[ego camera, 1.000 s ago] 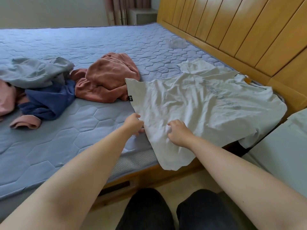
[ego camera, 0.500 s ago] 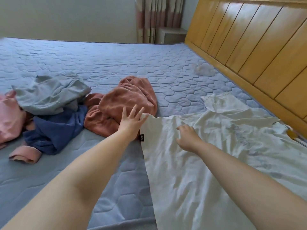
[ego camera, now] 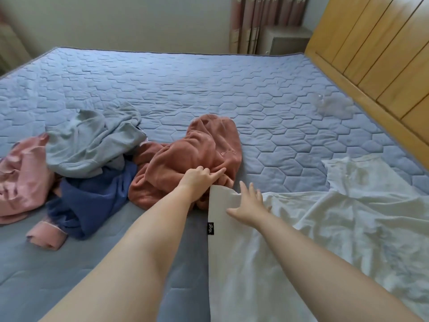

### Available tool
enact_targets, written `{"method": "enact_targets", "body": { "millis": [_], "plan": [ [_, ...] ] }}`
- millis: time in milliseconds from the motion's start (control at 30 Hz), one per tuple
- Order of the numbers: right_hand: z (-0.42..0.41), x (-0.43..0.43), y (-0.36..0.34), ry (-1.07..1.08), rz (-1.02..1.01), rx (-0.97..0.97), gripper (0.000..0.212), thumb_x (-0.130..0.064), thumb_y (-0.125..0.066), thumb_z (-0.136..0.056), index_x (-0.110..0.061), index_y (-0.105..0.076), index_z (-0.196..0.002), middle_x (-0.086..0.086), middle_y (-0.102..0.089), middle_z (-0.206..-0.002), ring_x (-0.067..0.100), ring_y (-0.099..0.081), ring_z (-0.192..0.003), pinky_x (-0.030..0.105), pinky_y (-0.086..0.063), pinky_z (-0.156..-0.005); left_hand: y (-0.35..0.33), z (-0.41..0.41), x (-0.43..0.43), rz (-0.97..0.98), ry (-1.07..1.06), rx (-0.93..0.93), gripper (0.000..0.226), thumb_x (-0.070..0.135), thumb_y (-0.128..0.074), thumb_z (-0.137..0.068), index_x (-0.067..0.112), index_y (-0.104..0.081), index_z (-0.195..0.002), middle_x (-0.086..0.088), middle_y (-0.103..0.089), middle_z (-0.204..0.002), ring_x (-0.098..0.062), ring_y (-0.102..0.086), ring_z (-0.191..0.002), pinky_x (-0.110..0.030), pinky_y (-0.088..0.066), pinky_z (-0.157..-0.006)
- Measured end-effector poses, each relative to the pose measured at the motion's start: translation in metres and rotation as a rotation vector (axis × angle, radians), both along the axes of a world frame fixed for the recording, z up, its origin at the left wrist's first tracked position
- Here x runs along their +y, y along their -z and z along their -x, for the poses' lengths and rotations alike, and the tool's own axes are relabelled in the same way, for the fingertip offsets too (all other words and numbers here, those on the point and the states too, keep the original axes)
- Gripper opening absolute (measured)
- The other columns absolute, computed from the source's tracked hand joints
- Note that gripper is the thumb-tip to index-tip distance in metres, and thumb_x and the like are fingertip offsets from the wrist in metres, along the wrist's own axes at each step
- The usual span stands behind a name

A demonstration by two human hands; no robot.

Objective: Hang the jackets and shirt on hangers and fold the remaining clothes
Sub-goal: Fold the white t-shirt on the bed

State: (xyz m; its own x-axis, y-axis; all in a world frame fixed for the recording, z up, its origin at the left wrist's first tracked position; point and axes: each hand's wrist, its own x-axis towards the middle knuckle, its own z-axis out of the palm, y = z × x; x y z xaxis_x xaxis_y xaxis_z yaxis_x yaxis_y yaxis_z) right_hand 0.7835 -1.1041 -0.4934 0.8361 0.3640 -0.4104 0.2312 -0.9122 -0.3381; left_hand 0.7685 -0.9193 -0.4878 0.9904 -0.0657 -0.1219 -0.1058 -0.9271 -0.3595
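Quilted matt mattress cover [ego camera: 209, 94], fleecy rust garment [ego camera: 197, 149], smooth white T-shirt [ego camera: 325, 228], glossy wooden headboard [ego camera: 371, 54]

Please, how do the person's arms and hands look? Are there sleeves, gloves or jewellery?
The left forearm and the right forearm are bare as far as the picture shows, with no sleeve in view. The left hand and the right hand wear no gloves. No watch, bracelet or ring is visible.
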Motion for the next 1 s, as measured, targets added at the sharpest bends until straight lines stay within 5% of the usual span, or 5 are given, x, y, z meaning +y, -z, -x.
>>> {"method": "enact_targets", "body": {
  "millis": [100, 233, 367, 467, 1000],
  "plan": [
    [-0.010, 0.024, -0.014, 0.002, -0.050, -0.021, 0.093, -0.045, -0.057, -0.086, -0.027, 0.005, -0.152, 0.000, 0.013, -0.160, 0.024, 0.009, -0.147, 0.061, -0.009, -0.113, -0.023, -0.006, 0.039, -0.177, 0.008, -0.127, 0.034, 0.028, -0.054, -0.083, 0.043, -0.068, -0.112, 0.007, -0.062, -0.071, -0.014, -0.060, -0.058, -0.021, -0.041, -0.043],
    [-0.022, 0.052, -0.033, 0.014, -0.027, -0.070, 0.090, -0.044, -0.057, -0.087, -0.019, 0.000, -0.152, 0.003, 0.008, -0.160, 0.024, 0.004, -0.147, 0.056, -0.010, -0.115, -0.084, -0.009, 0.112, -0.303, -0.131, -0.282, 0.011, 0.026, -0.061, -0.074, 0.029, -0.070, -0.068, 0.005, -0.060, -0.062, -0.016, -0.059, -0.052, -0.021, -0.039, -0.041],
    [-0.044, 0.101, -0.072, -0.020, -0.082, -0.225, 0.088, -0.044, -0.057, -0.088, -0.013, -0.005, -0.152, 0.007, 0.002, -0.160, 0.025, -0.001, -0.147, 0.051, -0.011, -0.116, -0.164, -0.004, 0.166, -0.444, -0.287, -0.432, 0.037, 0.017, -0.038, -0.092, 0.030, -0.059, -0.119, -0.002, -0.060, -0.112, -0.025, -0.059, -0.100, -0.035, -0.050, -0.073],
    [-0.058, 0.139, -0.100, -0.089, -0.139, -0.350, 0.084, -0.042, -0.057, -0.088, -0.011, -0.010, -0.151, 0.009, -0.005, -0.159, 0.026, -0.005, -0.146, 0.049, -0.011, -0.117, -0.168, -0.003, 0.182, -0.239, -0.448, -0.199, 0.080, 0.032, -0.053, -0.091, 0.031, -0.002, -0.152, -0.011, -0.003, -0.159, -0.034, -0.006, -0.145, -0.056, -0.014, -0.112],
    [-0.097, -0.041, -0.002, -0.019, 0.173, -0.046, 0.044, -0.008, -0.040, -0.092, -0.010, -0.042, -0.136, 0.015, -0.047, -0.139, 0.031, -0.045, -0.128, 0.035, -0.039, -0.102, 0.021, -0.029, -0.030, 0.690, -0.348, 0.315, 0.057, 0.035, -0.055, -0.089, 0.020, -0.039, -0.142, -0.009, -0.045, -0.140, -0.029, -0.040, -0.130, -0.043, -0.035, -0.106]
  ]
}}
